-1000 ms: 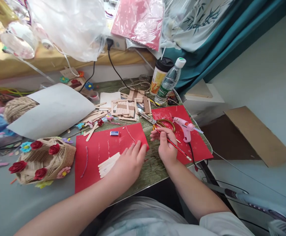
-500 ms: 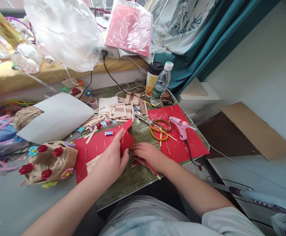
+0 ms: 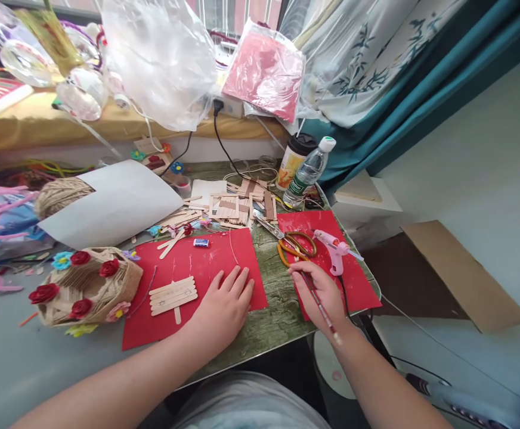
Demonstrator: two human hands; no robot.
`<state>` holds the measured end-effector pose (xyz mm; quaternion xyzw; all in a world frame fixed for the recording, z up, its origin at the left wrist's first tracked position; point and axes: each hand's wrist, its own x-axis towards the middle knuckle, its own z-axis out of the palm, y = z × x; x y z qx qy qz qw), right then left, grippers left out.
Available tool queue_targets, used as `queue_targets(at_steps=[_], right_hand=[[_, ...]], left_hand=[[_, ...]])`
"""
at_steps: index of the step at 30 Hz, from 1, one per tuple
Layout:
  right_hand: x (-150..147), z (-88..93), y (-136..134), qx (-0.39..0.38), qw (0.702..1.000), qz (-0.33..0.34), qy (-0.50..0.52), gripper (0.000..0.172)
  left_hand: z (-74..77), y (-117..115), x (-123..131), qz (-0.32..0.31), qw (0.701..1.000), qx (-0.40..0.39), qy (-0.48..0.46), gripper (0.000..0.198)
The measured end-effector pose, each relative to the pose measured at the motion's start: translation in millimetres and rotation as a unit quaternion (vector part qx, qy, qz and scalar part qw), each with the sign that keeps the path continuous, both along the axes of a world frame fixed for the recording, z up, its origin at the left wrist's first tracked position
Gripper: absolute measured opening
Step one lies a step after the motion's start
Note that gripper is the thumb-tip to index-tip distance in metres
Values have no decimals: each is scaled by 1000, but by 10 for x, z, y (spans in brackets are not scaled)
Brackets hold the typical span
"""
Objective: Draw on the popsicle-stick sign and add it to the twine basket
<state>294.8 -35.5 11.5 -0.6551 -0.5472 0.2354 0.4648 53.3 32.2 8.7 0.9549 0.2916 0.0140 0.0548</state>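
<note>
My left hand lies flat on the right part of a red sheet, fingers stretched out. On that sheet rest a small panel of craft sticks with faint pencil marks, an eraser in a blue-and-white sleeve and loose strands of glue or string. A slim red pencil is gripped in my right hand, above the edge of a second red sheet. Just beyond those fingers are scissors with yellow-brown handles and a pink glue gun.
A twine basket with flowers stands at left, behind it white paper and a twine ball. Craft sticks pile up at the back. A water bottle and a lidded cup stand at the table's far right corner.
The red sheet's raised right edge now lies flat, with my left hand spread on it. My right hand has moved right with the pencil and lifted it. The view has shifted slightly.
</note>
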Motion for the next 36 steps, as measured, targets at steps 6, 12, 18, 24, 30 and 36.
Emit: queue_targets(at_steps=[6,12,18,24,30,36], right_hand=[[-308,-117,575,-117,968,73,210,39],[-517,-345,817,-142,964,96,202,34],[-547,-399,805,-140,981,59,118,37],[-578,-393,836,-147,984,64,74,33],[-596,-346,849,-116,991,66,15,32],[-590,-374,822,-118,990,39,70,35]], left_hand=[[-75,-33,-44,-14,1000,24,-4,54],[-138,-43,-61,-14,1000,22,-14,56],[-153,20,-54,-15,1000,-5,-20,53],[-163,15,-43,-23,999,-4,-22,52],[-148,19,-44,-23,1000,-7,-20,52],[-157,18,-44,-21,1000,-8,-20,53]])
